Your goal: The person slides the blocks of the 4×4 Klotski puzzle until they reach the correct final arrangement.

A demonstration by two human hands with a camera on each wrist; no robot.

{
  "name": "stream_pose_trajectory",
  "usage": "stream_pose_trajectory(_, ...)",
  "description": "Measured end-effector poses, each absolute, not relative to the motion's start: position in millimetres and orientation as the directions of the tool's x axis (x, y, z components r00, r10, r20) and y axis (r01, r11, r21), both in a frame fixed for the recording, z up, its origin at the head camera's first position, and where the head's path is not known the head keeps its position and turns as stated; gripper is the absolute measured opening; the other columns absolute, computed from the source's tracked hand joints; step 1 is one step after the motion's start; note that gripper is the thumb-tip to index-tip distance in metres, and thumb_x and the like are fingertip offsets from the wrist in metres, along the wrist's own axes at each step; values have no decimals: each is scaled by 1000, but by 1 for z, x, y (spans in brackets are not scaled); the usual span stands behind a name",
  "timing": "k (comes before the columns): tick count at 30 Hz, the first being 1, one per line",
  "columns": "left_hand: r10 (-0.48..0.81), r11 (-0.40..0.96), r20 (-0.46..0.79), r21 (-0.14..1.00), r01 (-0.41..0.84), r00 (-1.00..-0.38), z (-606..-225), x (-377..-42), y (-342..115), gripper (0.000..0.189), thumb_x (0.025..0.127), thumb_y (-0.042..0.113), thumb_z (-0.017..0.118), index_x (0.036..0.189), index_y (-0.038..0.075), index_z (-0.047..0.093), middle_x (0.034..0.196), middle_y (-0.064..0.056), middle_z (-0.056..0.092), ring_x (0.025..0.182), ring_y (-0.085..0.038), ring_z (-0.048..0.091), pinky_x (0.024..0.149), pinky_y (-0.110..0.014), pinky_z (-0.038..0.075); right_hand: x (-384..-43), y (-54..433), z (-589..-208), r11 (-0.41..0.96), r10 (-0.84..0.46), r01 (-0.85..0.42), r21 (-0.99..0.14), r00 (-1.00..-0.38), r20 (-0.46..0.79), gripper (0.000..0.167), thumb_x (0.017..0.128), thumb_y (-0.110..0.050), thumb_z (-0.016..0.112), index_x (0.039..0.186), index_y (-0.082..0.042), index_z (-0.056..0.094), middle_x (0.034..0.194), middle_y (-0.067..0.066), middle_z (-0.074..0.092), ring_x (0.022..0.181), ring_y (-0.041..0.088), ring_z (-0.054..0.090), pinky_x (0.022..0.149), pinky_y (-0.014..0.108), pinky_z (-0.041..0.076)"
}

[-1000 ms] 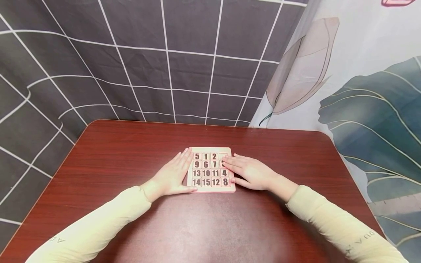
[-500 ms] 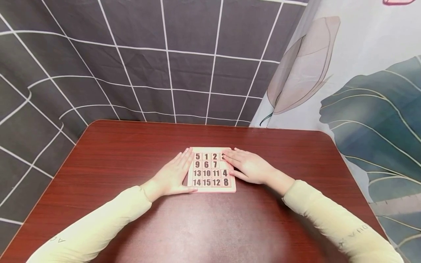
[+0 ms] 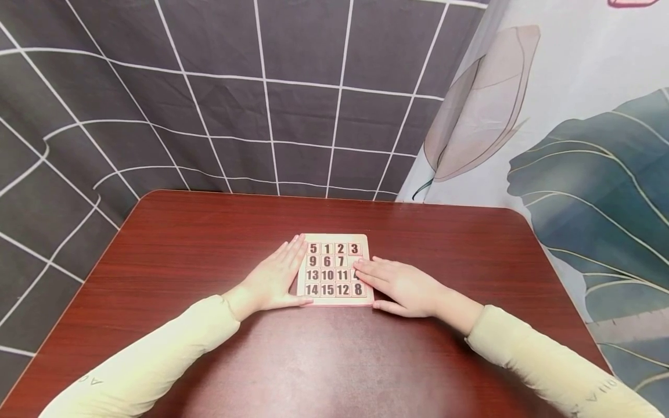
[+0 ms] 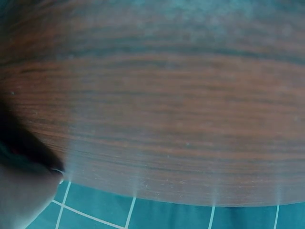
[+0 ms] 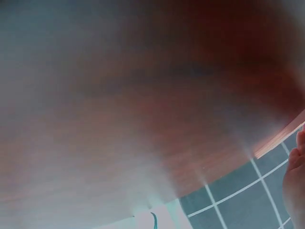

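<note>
A light wooden number slide puzzle [image 3: 334,238] lies flat on the table, its black-numbered tiles in a square grid. The top row reads 5, 1, 2, 3; a gap shows at the right end of the second row. My left hand [image 3: 272,280] rests along the puzzle's left edge, fingers straight and thumb at the near left corner. Fingertips of my right hand [image 3: 407,287] touch the partly covered 4 tile [image 3: 356,275] below the gap, its thumb beside the right edge. Part of the left hand [image 4: 28,195] shows in the left wrist view, and part of the right [image 5: 294,181] in the right wrist view.
The reddish-brown wooden table [image 3: 219,220] runs around the puzzle. Behind it hangs a dark grey cloth [image 3: 303,116] with white grid lines. A pale curtain [image 3: 564,87] with leaf shapes hangs at the right.
The 3 tile has moved up into the top right corner, leaving the gap below it. My right hand went up with it, then came down to the 4 tile. The left hand stays.
</note>
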State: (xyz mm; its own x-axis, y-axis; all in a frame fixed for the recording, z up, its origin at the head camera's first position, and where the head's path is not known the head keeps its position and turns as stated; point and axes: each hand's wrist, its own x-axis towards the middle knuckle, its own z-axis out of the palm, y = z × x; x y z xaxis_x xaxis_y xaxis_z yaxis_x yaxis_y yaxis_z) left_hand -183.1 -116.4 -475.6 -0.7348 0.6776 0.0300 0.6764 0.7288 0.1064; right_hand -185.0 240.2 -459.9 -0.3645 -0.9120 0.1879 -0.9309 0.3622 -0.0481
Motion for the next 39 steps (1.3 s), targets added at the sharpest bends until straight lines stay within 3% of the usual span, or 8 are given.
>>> stream_pose_trajectory(4, 675, 731, 29, 112, 673, -738, -474, -184, -117, 118, 91, 69, 67, 162, -15, 24, 172, -33, 23, 163, -44, 24, 134, -52, 27, -181, 241, -460, 350, -917, -937, -28, -348, 193, 60, 108, -42, 57, 153, -1, 55, 160, 15, 55, 149, 28, 54, 122, 52, 46)
stream_pose_trajectory(16, 681, 727, 17, 104, 679, -732, -468, -184, -115, 118, 91, 70, 65, 162, -14, 24, 172, -33, 22, 163, -43, 23, 134, -51, 27, -202, 237, -457, 406, -900, -913, -41, -407, 158, 62, 102, -33, 67, 154, -1, 54, 163, 14, 52, 152, 26, 50, 126, 50, 41)
stream_pose_trajectory(23, 677, 731, 9, 108, 674, -736, -470, -183, -114, 118, 91, 70, 65, 163, -13, 23, 172, -32, 22, 163, -43, 23, 134, -51, 27, -199, 238, -457, 400, -900, -915, -48, -402, 170, 62, 102, -33, 67, 154, -1, 54, 163, 15, 51, 152, 28, 51, 125, 51, 42)
stream_pose_trajectory(34, 672, 735, 4, 113, 668, -740, -473, -183, -115, 118, 91, 71, 65, 163, -13, 21, 173, -32, 19, 164, -43, 21, 134, -51, 26, -162, 248, -460, 292, -935, -956, -40, -294, 200, 64, 102, -36, 68, 154, -1, 54, 162, 14, 53, 150, 26, 52, 120, 51, 47)
stream_pose_trajectory(39, 672, 735, 10, 115, 668, -741, -471, -182, -114, 117, 91, 70, 65, 162, -14, 23, 173, -32, 21, 163, -43, 22, 134, -51, 27, -157, 249, -462, 282, -939, -959, -14, -279, 202, 63, 103, -36, 66, 154, -1, 53, 160, 14, 55, 149, 25, 54, 119, 50, 49)
